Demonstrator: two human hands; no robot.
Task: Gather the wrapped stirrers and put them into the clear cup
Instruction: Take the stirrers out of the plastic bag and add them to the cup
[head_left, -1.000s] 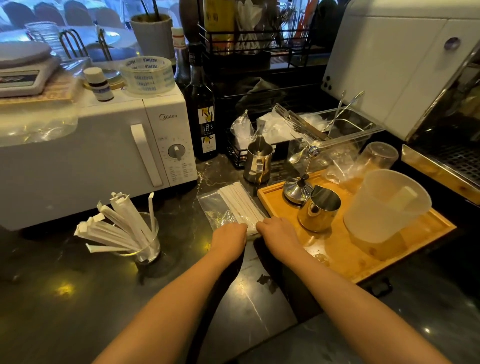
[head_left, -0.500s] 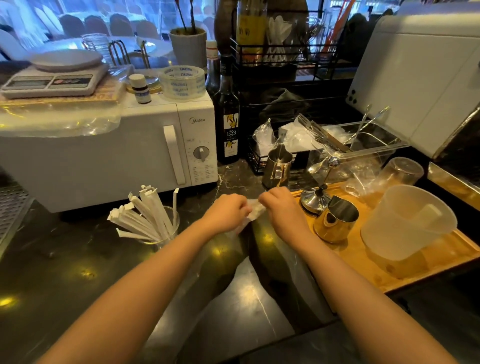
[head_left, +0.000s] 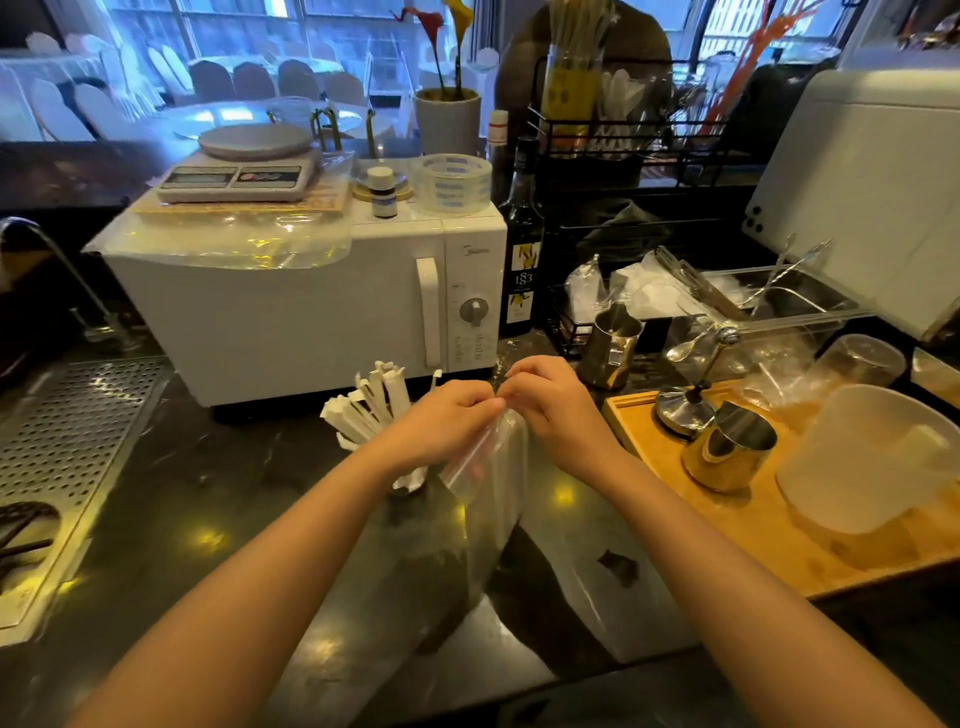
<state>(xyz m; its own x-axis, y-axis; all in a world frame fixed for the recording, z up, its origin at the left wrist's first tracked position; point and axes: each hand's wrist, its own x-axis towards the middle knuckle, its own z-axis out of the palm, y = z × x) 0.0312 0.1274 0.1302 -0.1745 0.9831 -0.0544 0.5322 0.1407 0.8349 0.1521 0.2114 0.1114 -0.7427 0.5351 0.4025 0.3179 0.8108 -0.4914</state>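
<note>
A clear plastic bag of white wrapped stirrers (head_left: 493, 457) hangs upright above the dark counter. My left hand (head_left: 447, 421) and my right hand (head_left: 550, 400) both pinch its top edge, close together. Behind my left hand stands the clear cup (head_left: 410, 480), mostly hidden by my wrist. Several white wrapped stirrers (head_left: 363, 410) fan out of it to the upper left.
A white microwave (head_left: 291, 312) stands just behind the cup, with a scale and tape roll on top. A wooden tray (head_left: 769, 525) to the right carries a steel pitcher (head_left: 727, 452) and a white plastic jug (head_left: 878, 457). A perforated drain grate (head_left: 67, 441) lies at the left.
Both hands have lifted the stirrer bag off the counter and raised it upright, shifting left toward the cup. The camera has tilted up, showing more of the back.
</note>
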